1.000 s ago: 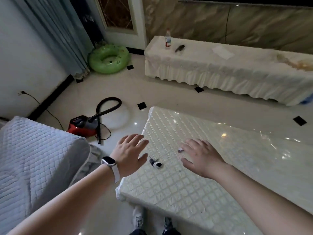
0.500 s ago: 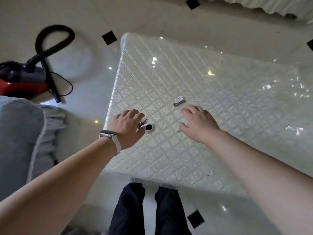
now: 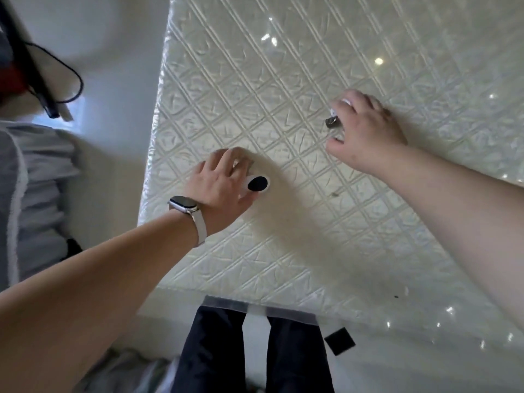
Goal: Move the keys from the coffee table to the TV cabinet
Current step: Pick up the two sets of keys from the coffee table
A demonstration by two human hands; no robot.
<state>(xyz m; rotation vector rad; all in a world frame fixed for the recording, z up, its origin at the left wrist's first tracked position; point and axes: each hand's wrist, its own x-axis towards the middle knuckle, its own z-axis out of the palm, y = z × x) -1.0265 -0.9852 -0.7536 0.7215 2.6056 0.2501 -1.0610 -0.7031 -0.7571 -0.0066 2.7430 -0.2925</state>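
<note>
Quilted, glossy cream covering spreads across the worktop (image 3: 283, 80), no writing readable anywhere. Left hand (image 3: 224, 182) curls over one set of keys (image 3: 257, 184), a white fob with a black oval face, near the worktop's left edge. Right hand (image 3: 365, 129) pinches a second key (image 3: 332, 121), small, dark metal, white-tagged, just above the surface.

I see my left hand (image 3: 224, 181) on a black and white key tag (image 3: 257, 184) and my right hand (image 3: 364, 129) pinching small keys (image 3: 332, 120) on the coffee table (image 3: 283, 80).
</note>
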